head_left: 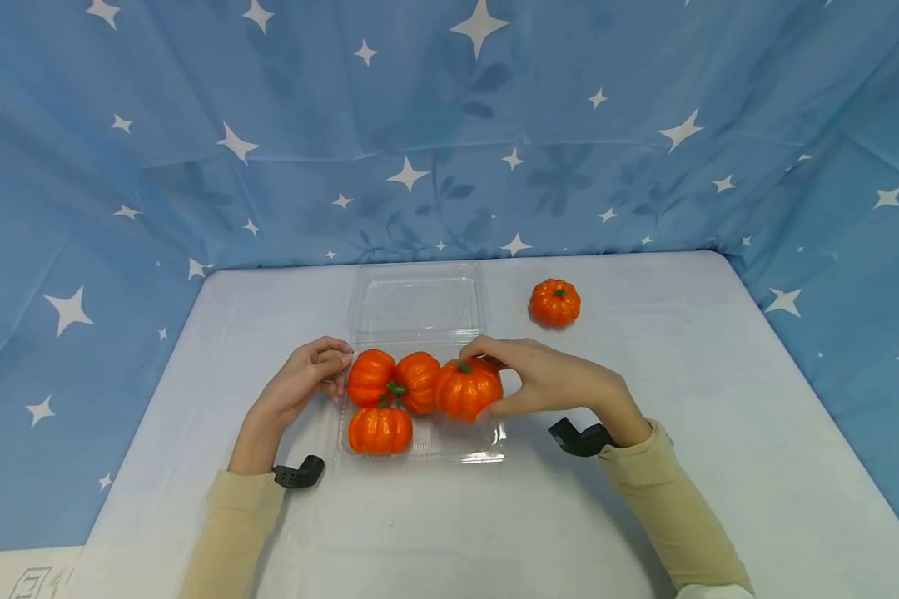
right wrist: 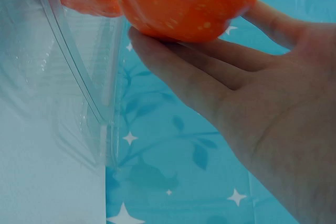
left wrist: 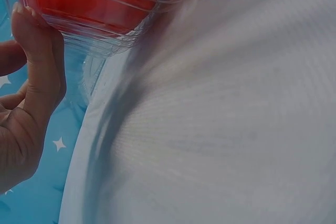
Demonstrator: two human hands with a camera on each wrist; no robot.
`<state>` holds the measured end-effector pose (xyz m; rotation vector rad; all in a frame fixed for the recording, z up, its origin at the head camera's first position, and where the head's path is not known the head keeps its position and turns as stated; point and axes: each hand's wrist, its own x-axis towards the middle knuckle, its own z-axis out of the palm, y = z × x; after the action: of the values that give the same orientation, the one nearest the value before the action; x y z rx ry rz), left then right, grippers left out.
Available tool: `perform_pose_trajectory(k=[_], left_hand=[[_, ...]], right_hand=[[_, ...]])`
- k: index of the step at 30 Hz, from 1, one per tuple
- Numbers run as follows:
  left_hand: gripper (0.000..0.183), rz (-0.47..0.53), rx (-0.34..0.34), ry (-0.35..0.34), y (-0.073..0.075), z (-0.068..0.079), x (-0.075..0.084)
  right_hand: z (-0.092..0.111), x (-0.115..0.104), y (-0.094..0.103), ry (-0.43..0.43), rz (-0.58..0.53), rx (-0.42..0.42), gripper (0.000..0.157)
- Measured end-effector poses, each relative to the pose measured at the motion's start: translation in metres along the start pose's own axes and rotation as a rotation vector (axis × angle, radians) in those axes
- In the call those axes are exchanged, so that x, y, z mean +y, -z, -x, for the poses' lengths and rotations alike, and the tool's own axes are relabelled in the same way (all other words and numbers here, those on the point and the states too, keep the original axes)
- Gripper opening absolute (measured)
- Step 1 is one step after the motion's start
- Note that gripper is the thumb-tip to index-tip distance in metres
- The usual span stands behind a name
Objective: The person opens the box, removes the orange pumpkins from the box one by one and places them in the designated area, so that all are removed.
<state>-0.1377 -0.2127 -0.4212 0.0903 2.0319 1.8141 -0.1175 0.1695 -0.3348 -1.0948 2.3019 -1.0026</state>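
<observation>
A clear plastic clamshell container [head_left: 442,449] lies with its lid [head_left: 419,304] folded back. In its left half sit three small orange pumpkins, one at back left [head_left: 370,378], one beside it [head_left: 418,381] and one in front [head_left: 379,430]. My right hand [head_left: 547,378] grips a fourth pumpkin [head_left: 468,389] between thumb and fingers, over the right part of the container. In the right wrist view, the fingers [right wrist: 194,82] reach along that pumpkin's side. My left hand [head_left: 307,374] holds the container's left rim; its fingertips [left wrist: 31,14] are at the plastic edge in the left wrist view.
Another orange pumpkin [head_left: 555,303] sits on the white-covered table [head_left: 434,532] to the right of the lid. A blue curtain [head_left: 307,125] with white stars hangs behind and at both sides of the table.
</observation>
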Motion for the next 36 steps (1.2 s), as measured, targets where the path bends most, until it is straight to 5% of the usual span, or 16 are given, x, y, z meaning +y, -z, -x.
perform_pose_trajectory(k=[10,16,29,36], left_hand=[[0.035,-0.014,0.001,-0.006,0.0,-0.001,0.0],[0.036,-0.011,0.007,0.004,-0.001,-0.001,0.0],[0.034,-0.012,0.005,-0.003,-0.002,-0.001,0.002],[0.035,-0.02,0.002,0.01,-0.001,-0.001,0.002]], right_hand=[[0.012,0.008,0.02,0.057,-0.022,0.336,0.062],[0.023,0.022,0.036,0.02,0.021,0.493,0.064],[0.04,0.054,0.063,-0.156,0.101,0.684,0.064],[0.044,0.072,0.066,-0.259,0.028,0.762,0.068]])
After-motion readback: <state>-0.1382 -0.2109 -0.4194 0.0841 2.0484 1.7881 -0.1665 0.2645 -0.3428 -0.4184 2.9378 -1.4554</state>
